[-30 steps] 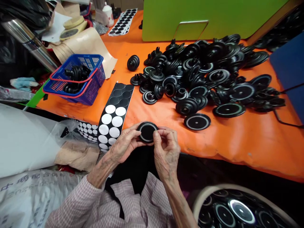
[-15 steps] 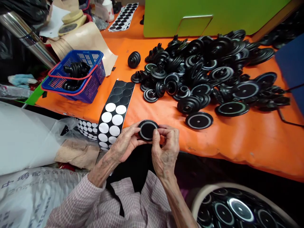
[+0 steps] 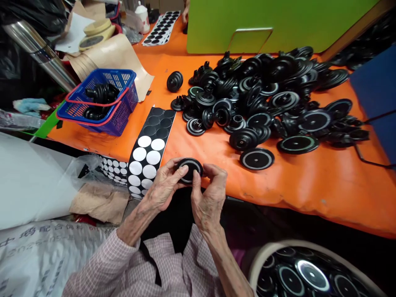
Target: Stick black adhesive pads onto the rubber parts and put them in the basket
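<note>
A black round disc (image 3: 192, 166) with a pale ring on its face is held up at the table's front edge. My left hand (image 3: 165, 183) grips its left side, thumb lying over the face. On the right side my right hand (image 3: 210, 192) holds it too, thumb pressed near the lower rim and fingers behind. The disc's underside is hidden. Left of my hands, a strip of round stickers (image 3: 146, 154) hangs over the table edge, black circles at its top and white circles below.
Black disc parts with stems (image 3: 247, 88) lie heaped on the orange table (image 3: 309, 185). A blue basket (image 3: 123, 111) with black parts stands left. A round tub (image 3: 256, 262) of ringed discs sits low right. A green board (image 3: 278, 24) stands behind; another person's hand (image 3: 185, 14) shows beside it.
My left thumb has moved onto the disc's face, and my right thumb has slid lower and left. The disc has shifted slightly left. Another person's hand has appeared at the back.
</note>
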The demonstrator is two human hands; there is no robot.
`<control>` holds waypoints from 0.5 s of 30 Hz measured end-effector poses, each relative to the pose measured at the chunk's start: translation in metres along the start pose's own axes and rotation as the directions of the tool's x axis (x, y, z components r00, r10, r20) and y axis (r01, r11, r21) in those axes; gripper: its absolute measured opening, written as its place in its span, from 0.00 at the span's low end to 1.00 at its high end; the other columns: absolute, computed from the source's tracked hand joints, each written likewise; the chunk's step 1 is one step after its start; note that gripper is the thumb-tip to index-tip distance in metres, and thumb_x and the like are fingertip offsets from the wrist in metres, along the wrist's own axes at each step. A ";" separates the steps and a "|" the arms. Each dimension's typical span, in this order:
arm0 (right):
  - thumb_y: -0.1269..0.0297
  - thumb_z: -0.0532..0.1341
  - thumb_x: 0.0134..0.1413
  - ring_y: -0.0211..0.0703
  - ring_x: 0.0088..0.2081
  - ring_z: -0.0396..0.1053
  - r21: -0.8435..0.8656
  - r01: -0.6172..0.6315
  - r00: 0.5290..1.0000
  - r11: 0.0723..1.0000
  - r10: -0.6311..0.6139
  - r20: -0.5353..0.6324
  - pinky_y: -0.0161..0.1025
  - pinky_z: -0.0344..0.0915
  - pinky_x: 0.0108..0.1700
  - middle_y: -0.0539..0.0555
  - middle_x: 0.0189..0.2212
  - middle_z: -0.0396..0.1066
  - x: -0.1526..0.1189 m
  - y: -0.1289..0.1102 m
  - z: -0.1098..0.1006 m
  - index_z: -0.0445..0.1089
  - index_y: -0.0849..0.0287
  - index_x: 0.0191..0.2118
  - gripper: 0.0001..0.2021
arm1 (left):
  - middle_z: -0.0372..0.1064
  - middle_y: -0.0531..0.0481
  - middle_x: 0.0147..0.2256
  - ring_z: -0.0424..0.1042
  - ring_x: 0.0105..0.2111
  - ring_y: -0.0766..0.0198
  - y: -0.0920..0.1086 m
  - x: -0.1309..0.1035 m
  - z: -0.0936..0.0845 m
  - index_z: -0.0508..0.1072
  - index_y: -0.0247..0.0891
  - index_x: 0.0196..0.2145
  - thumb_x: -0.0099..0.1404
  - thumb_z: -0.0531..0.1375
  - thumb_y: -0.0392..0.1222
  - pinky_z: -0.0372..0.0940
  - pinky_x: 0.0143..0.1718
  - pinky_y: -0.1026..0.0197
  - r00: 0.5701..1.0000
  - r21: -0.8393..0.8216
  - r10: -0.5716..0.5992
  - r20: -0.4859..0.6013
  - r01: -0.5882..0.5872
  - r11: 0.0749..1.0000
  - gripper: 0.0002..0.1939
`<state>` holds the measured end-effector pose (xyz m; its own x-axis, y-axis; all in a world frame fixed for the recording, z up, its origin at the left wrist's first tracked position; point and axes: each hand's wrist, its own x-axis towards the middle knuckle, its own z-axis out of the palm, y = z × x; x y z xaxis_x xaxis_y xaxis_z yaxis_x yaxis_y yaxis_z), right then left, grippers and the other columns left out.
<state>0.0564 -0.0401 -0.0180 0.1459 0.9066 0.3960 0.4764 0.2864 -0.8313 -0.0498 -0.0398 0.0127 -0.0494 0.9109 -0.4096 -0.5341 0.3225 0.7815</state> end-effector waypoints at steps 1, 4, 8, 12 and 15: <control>0.63 0.58 0.59 0.43 0.40 0.68 0.059 -0.097 0.995 0.994 0.094 0.043 0.44 0.69 0.42 0.55 0.39 0.65 0.000 -0.001 -0.003 0.63 0.57 0.42 0.07 | 0.72 0.49 0.40 0.73 0.39 0.63 0.001 -0.001 0.000 0.72 0.37 0.40 0.56 0.66 0.40 0.71 0.38 0.60 1.000 0.009 0.001 0.002 -0.001 1.000 0.13; 0.57 0.58 0.58 0.40 0.32 0.67 0.150 -0.315 0.929 0.937 0.272 0.252 0.39 0.68 0.35 0.51 0.32 0.65 0.005 -0.006 -0.013 0.65 0.57 0.34 0.09 | 0.71 0.50 0.38 0.72 0.37 0.64 0.007 -0.006 -0.003 0.72 0.37 0.39 0.56 0.66 0.44 0.71 0.35 0.63 1.000 0.131 0.018 0.001 -0.018 0.991 0.14; 0.56 0.52 0.62 0.41 0.31 0.66 0.095 -0.240 0.923 0.966 0.196 0.330 0.39 0.66 0.35 0.51 0.29 0.66 0.026 0.003 -0.015 0.66 0.56 0.31 0.13 | 0.71 0.49 0.37 0.71 0.34 0.65 0.019 -0.008 -0.011 0.73 0.37 0.41 0.57 0.65 0.48 0.69 0.29 0.66 0.999 0.314 0.047 -0.010 -0.042 0.948 0.17; 0.64 0.47 0.61 0.53 0.48 0.65 -0.238 0.170 0.974 0.956 -0.125 0.190 0.53 0.63 0.48 0.63 0.45 0.68 0.058 0.034 -0.003 0.67 0.61 0.46 0.15 | 0.71 0.49 0.35 0.70 0.31 0.66 0.032 -0.011 -0.016 0.73 0.37 0.42 0.55 0.66 0.51 0.68 0.27 0.67 0.996 0.324 0.071 -0.051 -0.051 0.945 0.20; 0.68 0.47 0.59 0.57 0.40 0.66 -0.448 0.425 0.899 0.787 -0.308 0.312 0.54 0.64 0.40 0.65 0.37 0.70 0.072 0.055 0.007 0.68 0.61 0.36 0.13 | 0.70 0.49 0.33 0.70 0.28 0.66 0.045 -0.011 -0.018 0.73 0.35 0.40 0.53 0.67 0.52 0.66 0.24 0.66 0.992 0.308 0.102 -0.072 -0.075 0.949 0.22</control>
<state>0.0873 0.0431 -0.0375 -0.2855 0.8235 0.4903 0.8253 0.4713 -0.3110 -0.0881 -0.0395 0.0439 -0.1642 0.9182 -0.3604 -0.2432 0.3164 0.9169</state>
